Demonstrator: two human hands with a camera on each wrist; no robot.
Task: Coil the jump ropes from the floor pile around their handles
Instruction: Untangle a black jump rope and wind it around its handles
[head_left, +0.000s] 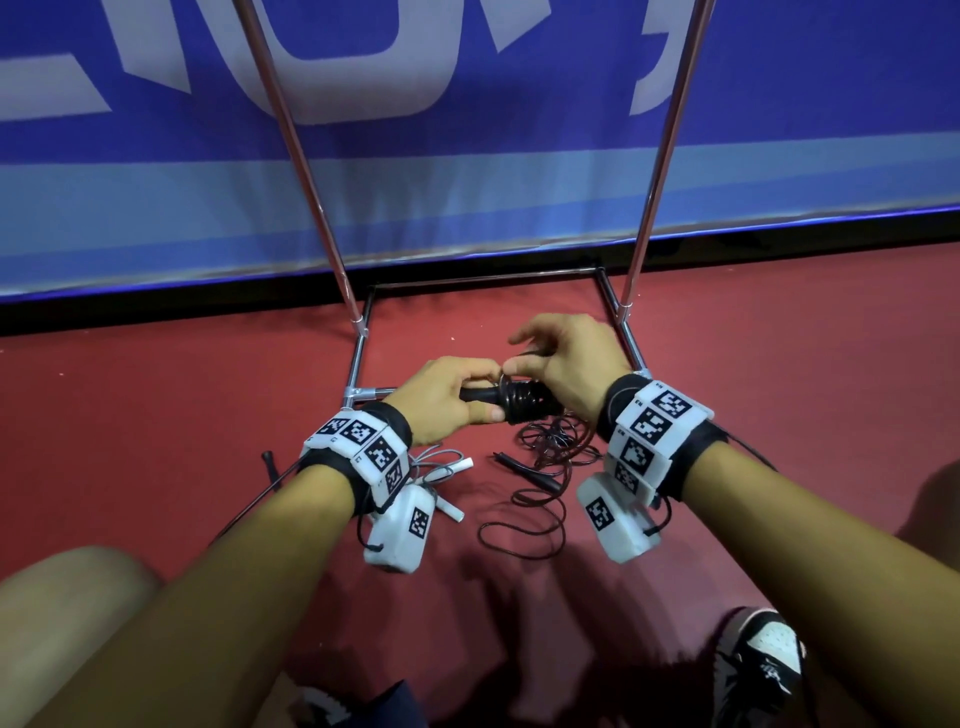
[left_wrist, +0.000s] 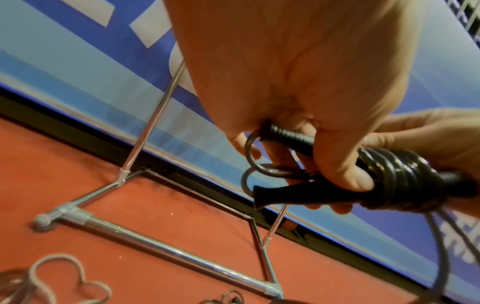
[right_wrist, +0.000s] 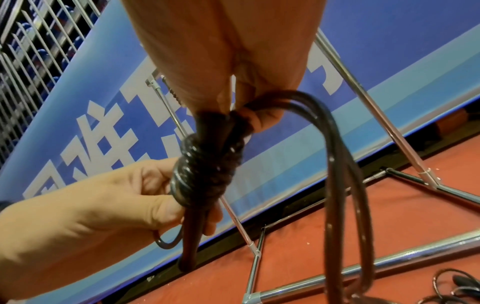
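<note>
Black jump-rope handles with cord coiled on them (head_left: 519, 402) sit between left hand (head_left: 441, 397) and right hand (head_left: 566, 364), above red floor (head_left: 156, 389). Loose dark cord pile (head_left: 545, 467) lies beneath; chrome tube rack base (head_left: 358, 358) behind; blue banner (head_left: 467, 182) beyond.

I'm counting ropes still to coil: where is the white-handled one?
In the head view, the white-handled rope lies on the red floor under the left hand's wrist, left of the loose black rope.
</note>
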